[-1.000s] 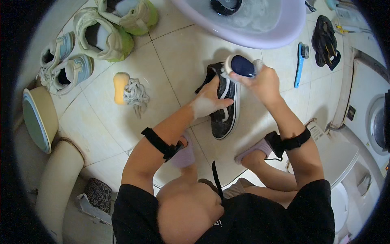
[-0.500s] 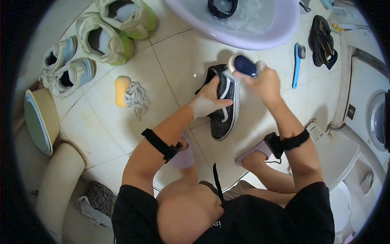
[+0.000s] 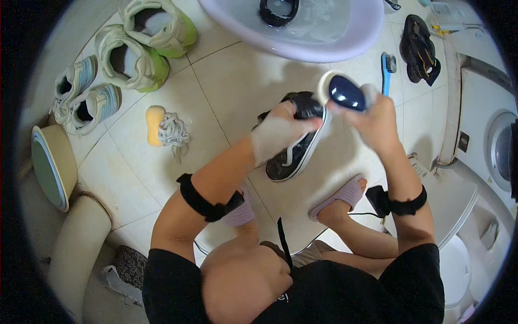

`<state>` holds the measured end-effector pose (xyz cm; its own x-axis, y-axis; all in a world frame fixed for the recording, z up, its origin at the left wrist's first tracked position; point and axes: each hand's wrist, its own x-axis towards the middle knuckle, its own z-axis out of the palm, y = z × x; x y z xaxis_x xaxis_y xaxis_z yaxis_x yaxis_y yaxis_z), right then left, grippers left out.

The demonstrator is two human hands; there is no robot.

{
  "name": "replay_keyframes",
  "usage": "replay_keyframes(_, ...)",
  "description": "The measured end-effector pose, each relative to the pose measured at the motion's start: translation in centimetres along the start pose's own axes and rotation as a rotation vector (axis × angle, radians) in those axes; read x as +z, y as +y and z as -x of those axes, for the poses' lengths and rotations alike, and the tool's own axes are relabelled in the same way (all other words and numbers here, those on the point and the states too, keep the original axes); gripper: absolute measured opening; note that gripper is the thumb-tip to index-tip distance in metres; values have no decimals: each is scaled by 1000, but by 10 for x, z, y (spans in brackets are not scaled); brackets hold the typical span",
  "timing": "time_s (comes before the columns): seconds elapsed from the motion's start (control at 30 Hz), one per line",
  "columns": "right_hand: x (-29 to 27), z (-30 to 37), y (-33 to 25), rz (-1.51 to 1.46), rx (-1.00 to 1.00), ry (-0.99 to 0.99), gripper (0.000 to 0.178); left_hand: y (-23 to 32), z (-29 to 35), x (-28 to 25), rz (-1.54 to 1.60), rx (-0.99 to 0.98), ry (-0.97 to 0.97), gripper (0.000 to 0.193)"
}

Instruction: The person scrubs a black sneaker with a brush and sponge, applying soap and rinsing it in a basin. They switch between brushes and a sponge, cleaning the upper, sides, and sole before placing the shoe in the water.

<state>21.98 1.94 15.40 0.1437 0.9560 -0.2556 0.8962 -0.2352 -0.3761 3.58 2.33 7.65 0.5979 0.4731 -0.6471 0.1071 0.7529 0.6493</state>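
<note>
A black sneaker [image 3: 281, 166] with a white stripe and a white sole edge is in front of me, its toe pointing toward me. My left hand [image 3: 280, 132], with whitish suds on its back, is closed around the shoe's upper, its thumb reaching the sole edge. In my right hand [image 3: 375, 123] is a scrub brush [image 3: 347, 92] with a glossy dark blue back and a cream rim. The brush is against or just beside the sole edge near the heel; the exact contact is hidden. Motion blurs my right fingers, which also carry suds.
A lilac basin [image 3: 302, 51] of cloudy water holds a dark ring-shaped item [image 3: 279, 12]. Sponge [image 3: 155, 127] and grey laces [image 3: 174, 132] lie left. Green-white shoes [image 3: 141, 67] and smaller sneakers [image 3: 100, 108] stand beyond. Blue brush [image 3: 386, 75] and black flip-flops [image 3: 418, 51] lie right.
My right hand and the brush have moved right. The shoe has turned, its heel end swinging to the right, with my left hand still on it. The whole view has shifted slightly.
</note>
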Motion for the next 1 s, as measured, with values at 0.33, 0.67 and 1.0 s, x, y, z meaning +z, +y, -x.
replay_keyframes(0.33,-13,14,-16,156,-344,-60,63,-4,22,24,90,376,-43,44)
replay_keyframes(0.67,-21,7,-16,-7,35,-97,48,-3,26,17,-246,383,106,36)
replay_keyframes(1.0,-25,1,3,-689,287,198,25,0,11,41,-1123,557,130,28)
